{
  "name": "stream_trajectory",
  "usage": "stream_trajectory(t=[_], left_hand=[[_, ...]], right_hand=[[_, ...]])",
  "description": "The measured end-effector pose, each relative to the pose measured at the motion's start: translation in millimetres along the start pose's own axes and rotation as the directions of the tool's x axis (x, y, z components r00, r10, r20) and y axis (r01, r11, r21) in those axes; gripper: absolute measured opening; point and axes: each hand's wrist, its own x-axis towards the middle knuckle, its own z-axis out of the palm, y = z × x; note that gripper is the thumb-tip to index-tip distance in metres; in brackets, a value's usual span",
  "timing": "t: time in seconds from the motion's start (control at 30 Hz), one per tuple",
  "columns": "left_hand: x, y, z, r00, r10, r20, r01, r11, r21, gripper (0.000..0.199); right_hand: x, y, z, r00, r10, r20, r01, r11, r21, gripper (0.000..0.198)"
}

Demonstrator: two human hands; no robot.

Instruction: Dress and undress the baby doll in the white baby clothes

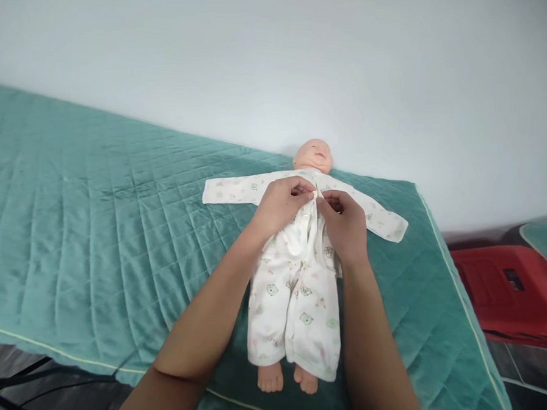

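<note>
A baby doll [313, 154] lies on its back, head toward the wall and bare feet toward me. It wears a white printed top [235, 189] with both sleeves spread out, and matching white trousers [270, 309]. At the chest, my left hand [285, 199] pinches one front edge of the top between thumb and fingers. Right beside it, my right hand [346, 224] is closed on the opposite edge. Both sets of fingertips meet at the front opening; any fastener there is too small to make out. Below the hands the front hangs partly apart.
A green quilted cover [117, 221] spreads under the doll, with its edge near my forearms. Behind it rises a pale wall [262, 64]. A red plastic object [507, 291] stands off the right edge. Dark metal legs [12, 378] show at lower left.
</note>
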Motion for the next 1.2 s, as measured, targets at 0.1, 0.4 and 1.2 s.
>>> stream_trajectory(t=[0.1, 0.4, 1.2], left_hand=[[-0.2, -1.6, -0.4, 1.0, -0.01, -0.009, 0.01, 0.999, -0.047, 0.011], [1.9, -10.4, -0.5, 1.0, -0.022, -0.001, 0.022, 0.991, -0.129, 0.01], [-3.6, -1.2, 2.8, 0.999, -0.018, 0.03, 0.02, 0.996, -0.082, 0.023]], right_hand=[[-0.2, -3.6, -2.0, 0.999, 0.039, 0.031, -0.041, 0.995, 0.092, 0.022], [-2.1, -1.9, -1.6, 0.991, 0.035, 0.132, -0.045, 0.996, 0.075, 0.028], [-5.3, -2.5, 0.6, 0.983, -0.05, 0.176, 0.065, 0.995, -0.077, 0.03]])
